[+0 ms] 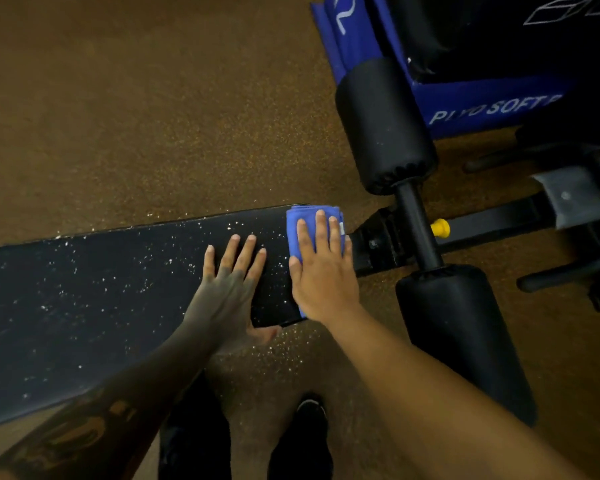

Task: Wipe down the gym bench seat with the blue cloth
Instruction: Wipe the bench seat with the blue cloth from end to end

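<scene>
Bench seat [101, 299] runs from the left edge of view to its right end near centre; black pad, speckled all over w/ white flecks, densest toward the right end and along the far edge.

Cloth [300, 233] is folded, blue, lying flat on the seat's right end, reaching from far edge toward near edge; a sliver of it shows below the wrist at the near edge.

R hand [321, 268] is pressed flat on top of the cloth, palm down, fingers straight and pointing to the far edge, thumb on the seat side. Not clenched round it, just pinning it w/ an open palm.

L hand [232, 285] lies flat on the bare seat just left of the cloth, fingers spread, thumb hanging off the near edge. Holds nothing. The two hands are close but apart. L forearm is in shadow, w/ dark markings.

Past the seat's right end: black frame [378, 240], a crossbar w/ two black foam rollers, far one [385, 129] and near one [461, 337], and a yellow knob [440, 227] on the bar beyond. Blue box [465, 98] w/ white lettering stands at top right, touching or just behind the far roller; can't tell which.

Floor [136, 116] is brown speckled rubber; white flecks lie on it below the seat's near edge. Two dark shoes [309, 441] at the bottom, by the seat's near side.
</scene>
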{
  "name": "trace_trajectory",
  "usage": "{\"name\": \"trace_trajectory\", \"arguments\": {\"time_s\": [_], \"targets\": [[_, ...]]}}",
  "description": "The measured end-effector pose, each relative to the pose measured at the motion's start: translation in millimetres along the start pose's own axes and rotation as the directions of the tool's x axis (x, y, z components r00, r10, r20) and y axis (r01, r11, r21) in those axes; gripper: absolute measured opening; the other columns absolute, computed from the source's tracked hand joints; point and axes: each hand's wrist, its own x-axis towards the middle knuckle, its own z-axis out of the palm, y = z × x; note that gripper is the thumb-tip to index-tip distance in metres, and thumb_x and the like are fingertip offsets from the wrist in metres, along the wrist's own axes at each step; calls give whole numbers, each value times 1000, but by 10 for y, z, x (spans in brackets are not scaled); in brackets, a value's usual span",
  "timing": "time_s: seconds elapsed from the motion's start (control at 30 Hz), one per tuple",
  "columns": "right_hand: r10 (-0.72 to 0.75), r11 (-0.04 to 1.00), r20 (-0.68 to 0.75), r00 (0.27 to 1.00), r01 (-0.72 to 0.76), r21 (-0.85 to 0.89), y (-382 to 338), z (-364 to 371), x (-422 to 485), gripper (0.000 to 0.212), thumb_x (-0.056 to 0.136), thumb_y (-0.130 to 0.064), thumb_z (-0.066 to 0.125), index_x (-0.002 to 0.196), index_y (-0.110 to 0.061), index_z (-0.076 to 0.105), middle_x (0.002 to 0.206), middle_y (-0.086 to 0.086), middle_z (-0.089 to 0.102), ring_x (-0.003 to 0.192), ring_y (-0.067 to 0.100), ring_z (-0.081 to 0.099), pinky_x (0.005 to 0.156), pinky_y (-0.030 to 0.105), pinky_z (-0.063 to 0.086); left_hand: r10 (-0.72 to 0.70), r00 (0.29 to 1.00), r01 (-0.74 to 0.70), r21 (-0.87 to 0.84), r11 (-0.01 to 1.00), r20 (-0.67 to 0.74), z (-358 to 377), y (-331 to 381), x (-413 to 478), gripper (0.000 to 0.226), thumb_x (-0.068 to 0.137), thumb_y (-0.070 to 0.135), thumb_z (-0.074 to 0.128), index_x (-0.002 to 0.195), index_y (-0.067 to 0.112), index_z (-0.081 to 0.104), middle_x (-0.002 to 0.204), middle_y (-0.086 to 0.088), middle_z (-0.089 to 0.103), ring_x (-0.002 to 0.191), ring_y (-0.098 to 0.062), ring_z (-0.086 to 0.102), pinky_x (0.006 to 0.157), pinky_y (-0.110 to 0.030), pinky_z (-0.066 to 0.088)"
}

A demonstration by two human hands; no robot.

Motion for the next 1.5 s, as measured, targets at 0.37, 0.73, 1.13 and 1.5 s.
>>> {"name": "trace_trajectory", "arguments": {"time_s": [0.37,0.73,1.13,1.5], "targets": [[-39,997,-13,999,39,-65,-46,-25,236,67,100,-42,30,156,-16,5,164,18,-3,150,37,-5,120,56,10,-55,998,55,-23,998,-8,102,27,-87,127,66,95,33,157,9,9,168,-19,2,154,-40,-1,119,-70,8],[-100,991,-13,995,99,-96,-102,-52,337,69,98,-40,36,156,-16,8,164,18,-1,150,37,-4,120,56,8,-65,998,65,-28,998,-17,106,16,-87,127,67,95,26,157,12,-7,167,-16,-15,153,-38,-15,121,-67,0],[-153,979,-11,988,150,-136,-122,-48,351,69,98,-45,33,156,-18,8,164,17,1,150,38,-4,120,56,12,-109,994,109,-39,993,-23,104,-5,-179,120,67,99,19,154,27,-18,165,-14,-22,152,-40,-18,115,-72,-5],[-124,985,-27,992,119,-124,-150,-33,266,68,99,-44,31,157,-17,7,164,18,0,150,39,-4,120,55,11,-127,990,123,-63,990,-54,166,-61,-231,121,67,100,22,156,25,-12,166,-16,-19,153,-40,-15,117,-73,0]]}}
